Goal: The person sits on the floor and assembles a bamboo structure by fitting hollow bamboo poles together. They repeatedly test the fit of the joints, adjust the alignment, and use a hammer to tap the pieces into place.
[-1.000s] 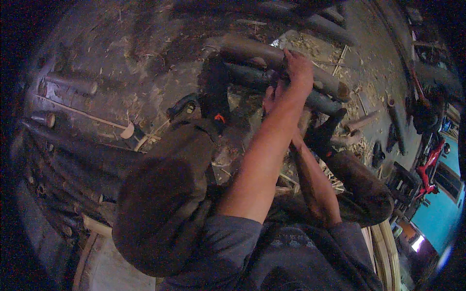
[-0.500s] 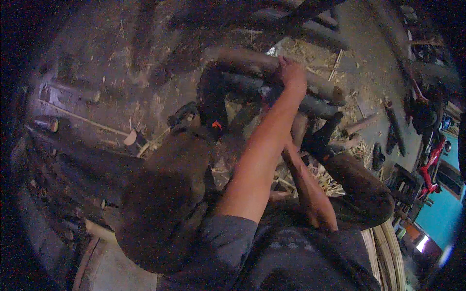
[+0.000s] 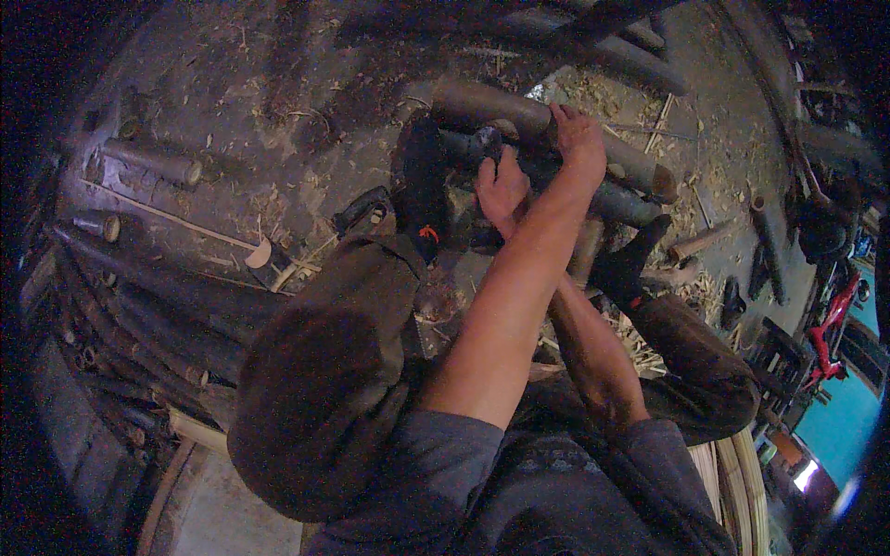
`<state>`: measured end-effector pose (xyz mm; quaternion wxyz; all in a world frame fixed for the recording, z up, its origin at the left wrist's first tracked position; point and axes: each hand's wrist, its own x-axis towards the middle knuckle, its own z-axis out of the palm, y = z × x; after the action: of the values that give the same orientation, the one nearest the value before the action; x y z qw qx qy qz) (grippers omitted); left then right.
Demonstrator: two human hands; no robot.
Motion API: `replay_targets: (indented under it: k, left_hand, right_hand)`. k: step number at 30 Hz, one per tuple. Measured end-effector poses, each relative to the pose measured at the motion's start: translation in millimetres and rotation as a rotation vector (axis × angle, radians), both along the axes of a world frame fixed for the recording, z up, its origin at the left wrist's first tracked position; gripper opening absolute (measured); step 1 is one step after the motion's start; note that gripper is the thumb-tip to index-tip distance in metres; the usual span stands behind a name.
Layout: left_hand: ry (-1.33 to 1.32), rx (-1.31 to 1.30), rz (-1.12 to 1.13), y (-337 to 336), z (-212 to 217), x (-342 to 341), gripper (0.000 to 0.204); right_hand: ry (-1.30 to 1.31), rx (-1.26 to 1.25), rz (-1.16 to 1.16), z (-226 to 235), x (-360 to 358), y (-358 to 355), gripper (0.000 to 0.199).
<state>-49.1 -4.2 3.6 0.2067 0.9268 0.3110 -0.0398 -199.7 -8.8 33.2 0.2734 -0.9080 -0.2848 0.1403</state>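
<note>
My forearms cross, the left one over the right. My left hand (image 3: 579, 134) is closed over the upper side of a thick brown log (image 3: 501, 113), which looks like a bamboo length and slants down to the right. To its left and nearer, my right hand (image 3: 503, 193) is closed on a dark tool (image 3: 489, 141); its kind is unclear, and its tip lies close to the log. A darker round pole (image 3: 626, 206) runs beneath the log, partly hidden by my arms. My feet in dark footwear (image 3: 419, 171) stand at either side.
Pale shavings (image 3: 593, 93) litter the floor. Short cut lengths (image 3: 153, 162) lie at the left, above a stack of long dark poles (image 3: 158, 306). A dark-handled tool (image 3: 362, 211) lies by my left foot. A red object (image 3: 830, 324) stands by a turquoise wall (image 3: 839, 408) at right.
My right hand, blurred and mostly behind my left forearm before, has come out to the left with the dark tool. My left hand stays on the log; the whole view has shifted slightly.
</note>
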Motion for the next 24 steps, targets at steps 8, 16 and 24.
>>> replay_targets:
  k: [8, 16, 24]
  left_hand:
    - [-0.019, -0.004, -0.018, 0, 10, -12, 0.035]
    - [0.020, -0.092, -0.080, 3, 23, -8, 0.033]
    - [-0.031, -0.004, -0.032, 7, -5, -15, 0.033]
  right_hand:
    - [-0.014, 0.036, 0.003, -24, 3, -1, 0.044]
    - [-0.095, 0.124, -0.042, -22, 3, -2, 0.035]
    - [0.062, 0.036, -0.048, -15, -8, 11, 0.036]
